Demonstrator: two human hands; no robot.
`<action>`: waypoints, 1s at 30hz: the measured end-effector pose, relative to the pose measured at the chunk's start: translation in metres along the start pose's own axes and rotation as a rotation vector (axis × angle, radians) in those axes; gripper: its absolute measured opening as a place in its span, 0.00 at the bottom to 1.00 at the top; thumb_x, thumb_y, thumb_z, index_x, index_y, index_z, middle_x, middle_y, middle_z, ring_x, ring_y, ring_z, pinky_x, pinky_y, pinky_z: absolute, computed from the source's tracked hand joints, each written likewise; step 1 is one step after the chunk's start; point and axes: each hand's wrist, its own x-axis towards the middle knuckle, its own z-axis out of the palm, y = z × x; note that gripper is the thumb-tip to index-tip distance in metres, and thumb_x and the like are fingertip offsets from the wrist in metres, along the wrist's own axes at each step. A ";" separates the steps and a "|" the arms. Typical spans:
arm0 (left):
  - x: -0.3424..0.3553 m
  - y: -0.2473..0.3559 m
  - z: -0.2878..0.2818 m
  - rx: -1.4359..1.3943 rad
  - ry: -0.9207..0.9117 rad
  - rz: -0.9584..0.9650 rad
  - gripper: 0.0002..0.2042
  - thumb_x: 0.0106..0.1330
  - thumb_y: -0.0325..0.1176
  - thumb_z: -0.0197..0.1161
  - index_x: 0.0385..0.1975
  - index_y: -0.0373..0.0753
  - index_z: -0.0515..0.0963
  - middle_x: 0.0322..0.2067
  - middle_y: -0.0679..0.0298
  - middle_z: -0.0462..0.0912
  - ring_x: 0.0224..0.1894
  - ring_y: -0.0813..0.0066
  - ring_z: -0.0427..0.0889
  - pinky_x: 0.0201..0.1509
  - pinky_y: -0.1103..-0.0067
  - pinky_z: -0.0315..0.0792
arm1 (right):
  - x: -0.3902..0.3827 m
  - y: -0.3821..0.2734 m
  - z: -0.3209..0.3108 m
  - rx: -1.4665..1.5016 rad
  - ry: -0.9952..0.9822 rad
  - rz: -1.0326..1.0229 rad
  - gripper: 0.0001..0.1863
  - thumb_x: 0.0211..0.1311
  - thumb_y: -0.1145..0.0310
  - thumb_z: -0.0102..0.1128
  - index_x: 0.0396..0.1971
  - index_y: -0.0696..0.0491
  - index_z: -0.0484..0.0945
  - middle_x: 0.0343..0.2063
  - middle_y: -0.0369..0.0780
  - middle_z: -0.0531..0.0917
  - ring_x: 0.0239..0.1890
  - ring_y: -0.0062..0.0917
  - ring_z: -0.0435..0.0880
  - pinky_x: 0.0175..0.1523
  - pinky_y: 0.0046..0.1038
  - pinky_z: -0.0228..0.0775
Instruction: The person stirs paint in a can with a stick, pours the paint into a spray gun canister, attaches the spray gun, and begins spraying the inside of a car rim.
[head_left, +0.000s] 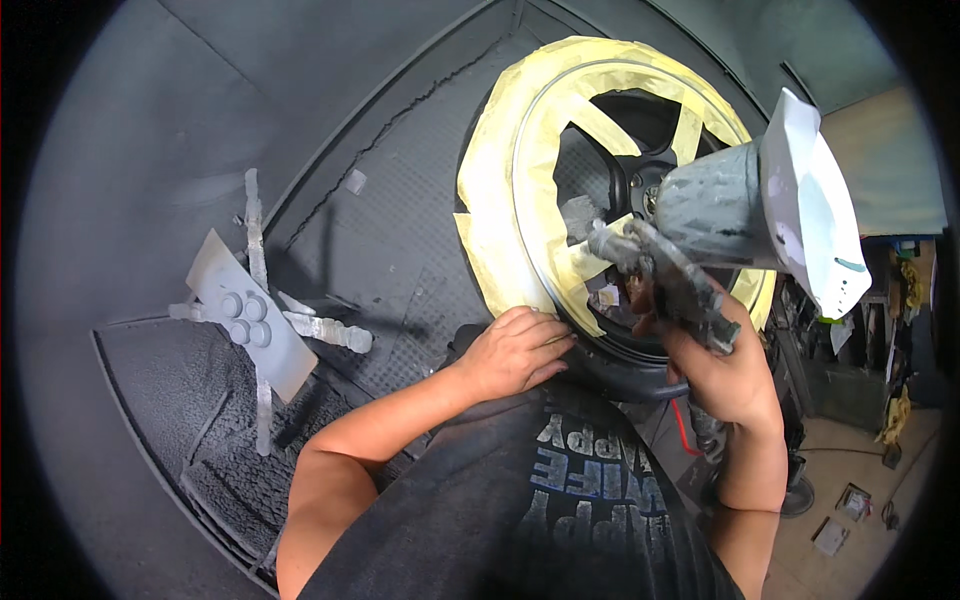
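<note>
My right hand (pixel 725 370) is wrapped round a paint-stained spray gun (pixel 688 285), whose nozzle end points left over the wheel. A grey translucent cup (pixel 712 200) sits on the gun, with a white, paint-spotted sheet or funnel (pixel 812 215) at its wide end. Before me stands a car wheel (pixel 635 372), its black spokes and rim ringed by pale yellow masking tape (pixel 520 130). Closed over the wheel's near left edge is my left hand (pixel 518 352), fingers bent and close together. The gun and my right hand hide part of the wheel's lower right.
At left, a flat grey panel with round knobs (pixel 258 320) rests on a crusted, tape-wrapped stand (pixel 330 330). Dark grey booth walls (pixel 190 110) rise behind it. A red hose (pixel 684 428) hangs below my right hand. Cluttered shelves (pixel 865 350) stand at right.
</note>
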 end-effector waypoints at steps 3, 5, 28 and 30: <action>0.000 0.001 0.000 -0.007 -0.004 -0.004 0.22 0.55 0.36 0.74 0.51 0.40 0.84 0.51 0.63 0.82 0.54 0.66 0.80 0.60 0.68 0.71 | -0.014 0.010 -0.012 -0.066 -0.074 0.051 0.23 0.66 0.78 0.59 0.61 0.58 0.74 0.44 0.37 0.86 0.34 0.15 0.82 0.31 0.19 0.73; 0.001 0.001 -0.001 -0.018 -0.016 0.002 0.22 0.56 0.37 0.74 0.51 0.40 0.84 0.51 0.63 0.82 0.55 0.65 0.80 0.61 0.68 0.71 | -0.024 0.012 -0.017 -0.090 -0.124 0.072 0.24 0.65 0.79 0.59 0.62 0.58 0.74 0.44 0.39 0.86 0.37 0.17 0.84 0.32 0.19 0.74; 0.005 0.009 -0.003 -0.134 -0.082 0.026 0.22 0.58 0.36 0.72 0.53 0.38 0.82 0.53 0.61 0.81 0.58 0.61 0.78 0.63 0.66 0.71 | -0.030 0.010 -0.012 -0.109 -0.083 0.075 0.18 0.64 0.79 0.57 0.55 0.60 0.77 0.43 0.40 0.87 0.38 0.18 0.84 0.30 0.19 0.75; 0.008 0.012 -0.007 -0.146 -0.115 0.034 0.22 0.58 0.36 0.72 0.53 0.37 0.82 0.53 0.60 0.81 0.58 0.60 0.78 0.63 0.65 0.71 | -0.028 0.008 -0.012 -0.132 -0.120 0.130 0.18 0.65 0.78 0.58 0.54 0.60 0.77 0.43 0.40 0.87 0.36 0.18 0.83 0.30 0.19 0.75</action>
